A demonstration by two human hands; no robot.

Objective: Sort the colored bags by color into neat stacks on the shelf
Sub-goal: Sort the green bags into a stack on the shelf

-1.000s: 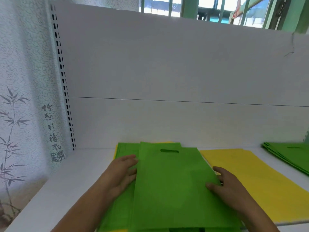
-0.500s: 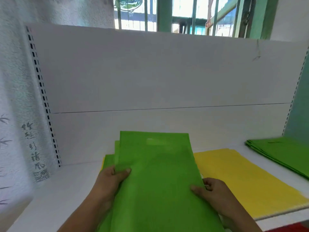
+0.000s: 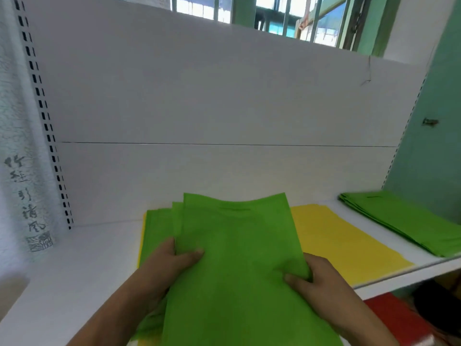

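A flat green bag (image 3: 239, 248) with a slot handle is raised off the white shelf (image 3: 74, 265), its far edge sagging a little. My left hand (image 3: 172, 265) pinches its left edge, thumb on top. My right hand (image 3: 316, 280) pinches its right edge the same way. More green bags (image 3: 159, 226) lie beneath it on the left, over a yellow bag whose edge (image 3: 142, 236) shows at the left. A wide yellow bag (image 3: 339, 238) lies flat to the right. A neat stack of green bags (image 3: 409, 218) sits at the shelf's far right.
The white back panel (image 3: 199, 108) rises behind the shelf, with a slotted upright (image 3: 45, 121) at the left. A green wall (image 3: 434, 136) bounds the right side. Something red (image 3: 399, 318) lies below the shelf's front edge at the lower right.
Both hands went from resting flat beside the top green bag to pinching its side edges, and the bag has lifted off the pile. The view has swung right.
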